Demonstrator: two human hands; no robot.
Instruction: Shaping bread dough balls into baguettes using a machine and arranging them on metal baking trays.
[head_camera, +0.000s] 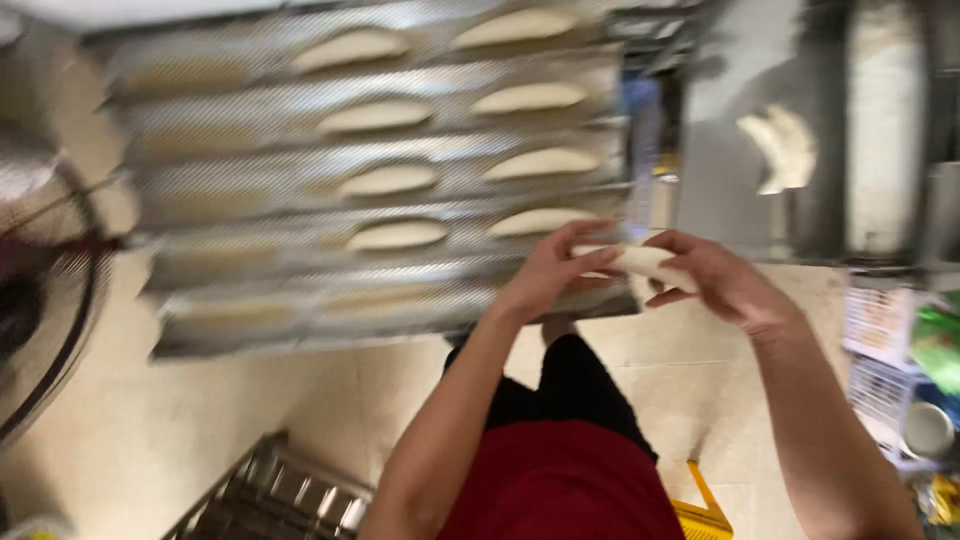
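Together, left hand (555, 268) and right hand (722, 280) hold soft, pale dough (643, 259) beside ridged metal tray (250, 210).

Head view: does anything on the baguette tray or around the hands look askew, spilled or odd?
Nothing stands out. The perforated baguette tray carries shaped dough pieces lying in tidy rows in its channels. The left hand and right hand hold one dough piece together. Motion blur hides fine detail.
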